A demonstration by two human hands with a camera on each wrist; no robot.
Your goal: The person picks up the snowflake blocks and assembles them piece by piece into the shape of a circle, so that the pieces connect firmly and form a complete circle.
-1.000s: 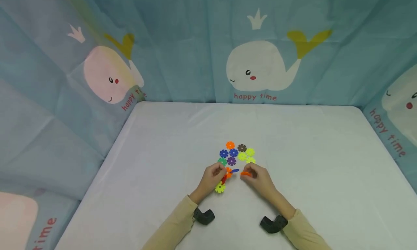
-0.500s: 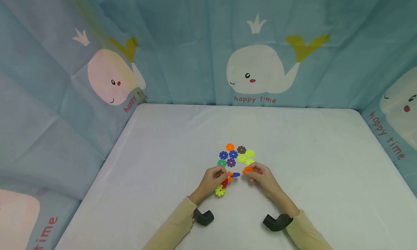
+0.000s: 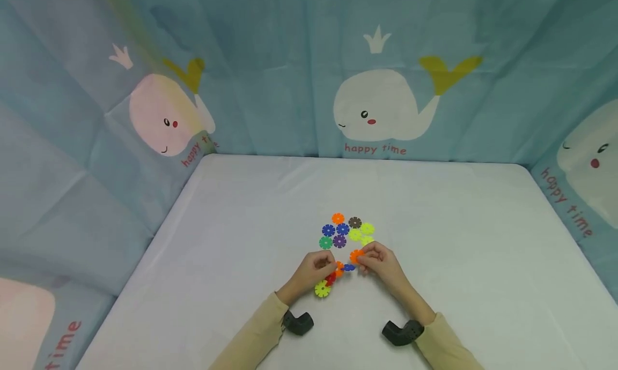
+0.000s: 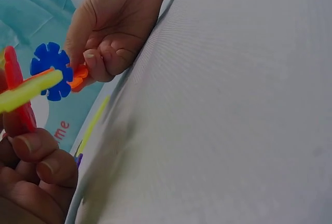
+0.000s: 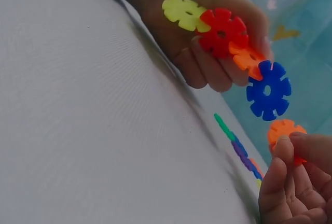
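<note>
Here's my left hand (image 3: 313, 269), thumb and fingers closed in a pinch, and across from it my right hand (image 3: 382, 264) pinches too! My left forearm (image 3: 253, 335) and right forearm (image 3: 445, 342) slant inward, hands near but apart.

- Site: you are in a fabric-screened tabletop area; home or lab, you cannot tell which.
- Enclosure: blue fabric (image 3: 270, 91) borders your white table (image 3: 473, 225) at left, rear and right.
- Print: the fabric before you is nursery-style (white whale (image 3: 376, 104), white crown (image 3: 376, 44), red "happy time" lettering (image 3: 375, 149)).
</note>
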